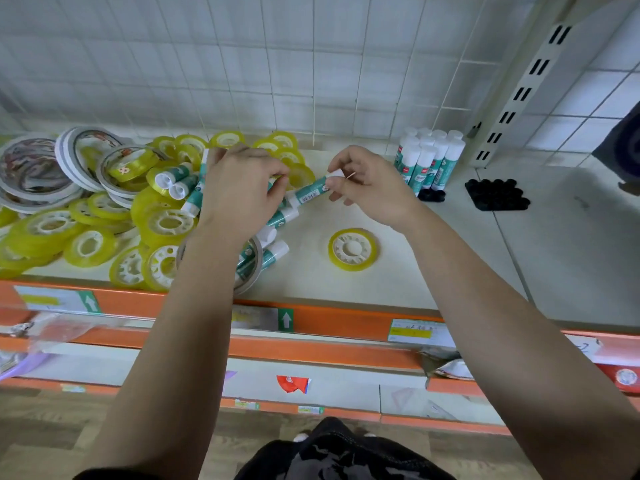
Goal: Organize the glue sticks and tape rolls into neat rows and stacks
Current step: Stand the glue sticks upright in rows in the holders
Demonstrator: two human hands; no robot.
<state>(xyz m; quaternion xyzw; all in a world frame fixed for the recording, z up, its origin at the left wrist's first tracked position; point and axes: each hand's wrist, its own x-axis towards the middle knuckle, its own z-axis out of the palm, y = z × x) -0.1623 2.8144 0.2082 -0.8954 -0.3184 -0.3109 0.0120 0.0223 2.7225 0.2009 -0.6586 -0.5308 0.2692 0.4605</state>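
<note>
- Right hand (363,185) pinches cap end of teal-and-white plastic glue stick (309,193); left hand (242,192) grips its base.
- Axis runs hand to hand; upright white-capped glue-stick block (429,157) lies nearer right hand.

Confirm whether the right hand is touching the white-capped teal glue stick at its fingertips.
Touching. The head view shows the right hand pinching the cap end of the white-capped teal glue stick between thumb and fingertips, with no gap.

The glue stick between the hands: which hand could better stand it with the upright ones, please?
Probably the right hand: it pinches the glue stick, nearer the upright glue sticks than the left hand.
</note>
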